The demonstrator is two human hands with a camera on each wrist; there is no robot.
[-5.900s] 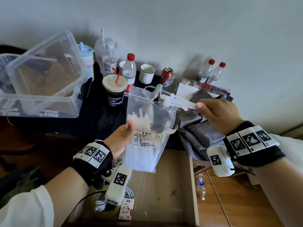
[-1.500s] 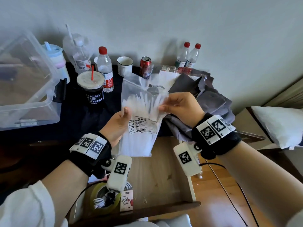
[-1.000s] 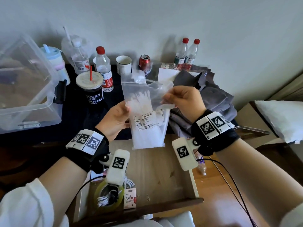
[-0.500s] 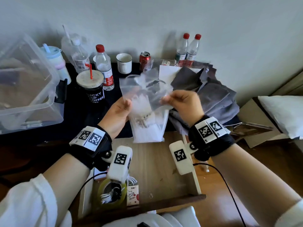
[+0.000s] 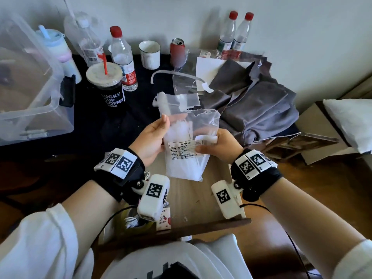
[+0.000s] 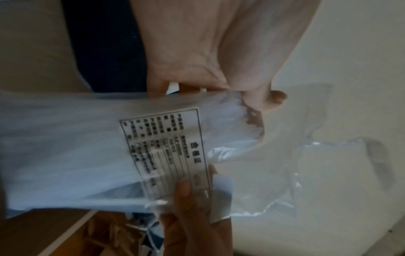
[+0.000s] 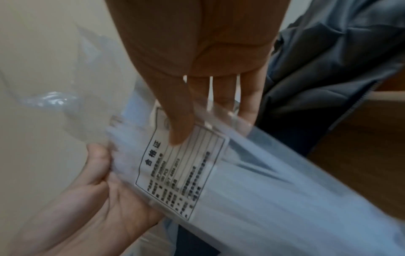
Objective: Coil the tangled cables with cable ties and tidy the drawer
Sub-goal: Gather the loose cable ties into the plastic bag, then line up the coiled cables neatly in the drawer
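Observation:
A clear plastic bag of white cable ties (image 5: 185, 160) with a printed label hangs above the open wooden drawer (image 5: 203, 196). My left hand (image 5: 161, 129) grips its left edge, thumb in front and fingers behind. My right hand (image 5: 211, 141) pinches the right side, thumb on the label. The bag's top is crumpled and slack. In the left wrist view the bag (image 6: 76, 147) crosses below my left hand (image 6: 252, 97). In the right wrist view my right hand (image 7: 186, 121) presses its thumb on the label of the bag (image 7: 274, 199). A white cable (image 5: 130, 222) lies in a tape roll at the drawer's front left, partly hidden.
On the dark desk stand a clear storage box (image 5: 30, 93), a coffee cup (image 5: 106, 85), water bottles (image 5: 122, 59), a mug (image 5: 150, 55) and a red can (image 5: 177, 51). Grey cloth (image 5: 257, 105) lies at the right, a cardboard box (image 5: 314, 133) and a pillow (image 5: 352, 121) beyond it.
Earlier my right hand held a bundle of ties beside the bag. Since then it has moved from the bag's top edge down to the label, and the bag's top has folded and crumpled.

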